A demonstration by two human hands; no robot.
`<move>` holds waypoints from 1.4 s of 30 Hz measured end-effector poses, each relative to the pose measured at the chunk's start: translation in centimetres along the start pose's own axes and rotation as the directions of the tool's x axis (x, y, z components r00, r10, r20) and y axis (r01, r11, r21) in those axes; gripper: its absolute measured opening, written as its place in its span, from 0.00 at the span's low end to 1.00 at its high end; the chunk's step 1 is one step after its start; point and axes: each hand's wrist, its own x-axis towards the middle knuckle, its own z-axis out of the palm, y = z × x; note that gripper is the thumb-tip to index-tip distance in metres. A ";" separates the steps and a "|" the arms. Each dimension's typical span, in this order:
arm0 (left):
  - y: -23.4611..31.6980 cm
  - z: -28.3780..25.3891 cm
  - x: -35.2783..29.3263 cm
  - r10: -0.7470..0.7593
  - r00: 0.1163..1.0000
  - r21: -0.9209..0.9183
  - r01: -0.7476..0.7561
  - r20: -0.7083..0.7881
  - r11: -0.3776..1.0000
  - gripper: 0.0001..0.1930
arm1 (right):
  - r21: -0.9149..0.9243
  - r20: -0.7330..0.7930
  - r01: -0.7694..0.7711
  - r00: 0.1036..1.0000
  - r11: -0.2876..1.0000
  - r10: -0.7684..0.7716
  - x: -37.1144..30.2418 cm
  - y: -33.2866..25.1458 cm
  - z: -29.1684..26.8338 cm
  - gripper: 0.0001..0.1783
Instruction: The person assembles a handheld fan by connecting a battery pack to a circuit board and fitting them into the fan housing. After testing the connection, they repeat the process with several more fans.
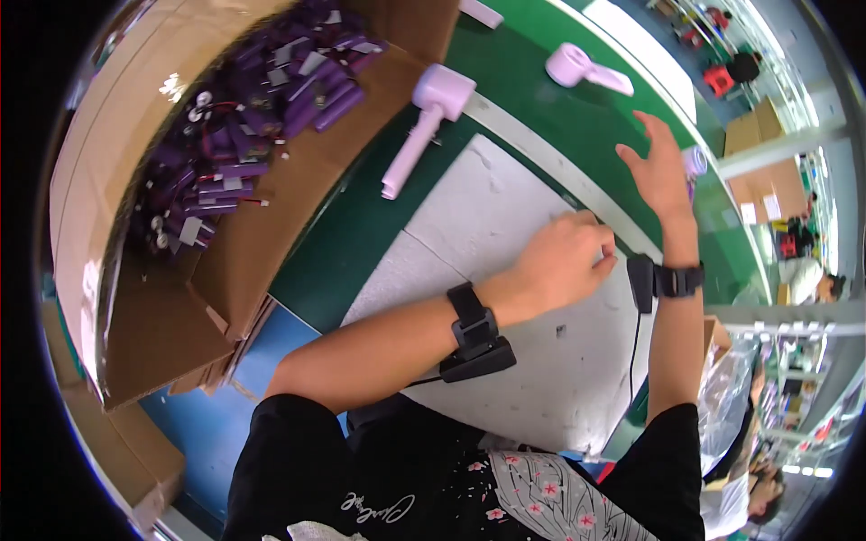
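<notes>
My left hand (564,260) is over the pale foam board (469,194) in front of me, fingers curled in. Whatever it holds, if anything, is hidden. My right hand (658,171) reaches over the green table with thumb and fingers apart and nothing in it. Ahead of that hand lies a lilac handheld device (570,67) with a round head and a short handle. A similar lilac device (442,92) with a long handle rests near the foam board's far left corner. Beside my right hand, a third lilac piece (694,161) is partly covered.
At left stands a large cardboard box (262,243) holding many purple-wrapped battery packs (225,171) with thin wires. A pale strip (532,144) crosses the green table (514,63). Another lilac part (482,13) lies at the far edge. A clear plastic bag (726,397) hangs at right, near another person (735,500).
</notes>
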 end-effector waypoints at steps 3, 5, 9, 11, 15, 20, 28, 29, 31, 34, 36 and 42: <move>1.1 0.3 0.7 -0.052 0.996 -0.005 0.052 -0.079 0.999 0.06 | -0.099 -0.059 0.206 0.975 0.974 -0.212 5.0 6.8 5.2 0.37; 0.7 0.8 0.6 -0.022 0.998 -0.060 0.019 -0.052 0.998 0.08 | -0.113 0.012 0.213 0.977 0.970 -0.213 7.9 9.1 7.2 0.40; 1.4 1.4 0.8 0.041 0.995 -0.100 -0.050 -0.093 0.994 0.10 | -0.287 0.160 0.071 0.987 0.955 -0.026 11.3 13.1 8.2 0.40; 1.2 1.2 0.4 0.047 0.994 -0.113 -0.058 -0.102 0.992 0.12 | -0.351 0.139 -0.039 0.986 0.935 0.093 10.2 7.7 7.9 0.33; 2.2 0.6 0.7 0.144 0.967 -0.105 -0.169 -0.211 0.980 0.13 | -0.343 0.157 -0.221 0.945 0.913 0.288 7.7 5.4 4.6 0.18; 4.3 -3.3 2.1 0.264 0.867 -0.035 -0.307 -0.423 0.951 0.11 | 0.354 0.336 -0.083 0.941 0.931 -0.044 -0.5 6.5 0.5 0.15; 1.5 -21.2 0.2 0.020 0.909 0.552 0.235 -0.417 0.800 0.19 | 0.550 0.440 -0.538 0.837 0.639 0.326 -17.1 0.7 -4.9 0.12; 0.6 -22.3 -0.7 -0.069 0.886 0.582 0.358 -0.459 0.730 0.21 | 0.560 0.440 -0.601 0.799 0.570 0.411 -18.4 -1.0 -5.0 0.12; -1.4 -24.2 -1.8 -0.242 0.863 0.582 0.482 -0.442 0.655 0.25 | 0.579 0.452 -0.696 0.708 0.425 0.542 -19.3 -3.6 -4.3 0.11; -3.9 -26.1 -3.2 -0.292 0.883 0.667 0.469 -0.368 0.579 0.24 | 0.541 0.501 -0.712 0.701 0.449 0.508 -19.6 -5.4 -4.0 0.10; -4.1 -26.8 -3.6 -0.328 0.853 0.616 0.521 -0.406 0.591 0.22 | 0.528 0.519 -0.719 0.695 0.452 0.498 -20.2 -5.4 -3.6 0.10; 1.1 -24.4 -2.2 -0.148 0.856 0.269 0.313 -0.494 0.911 0.18 | 0.773 0.355 -0.546 0.795 0.323 0.493 -22.6 -3.1 -1.8 0.14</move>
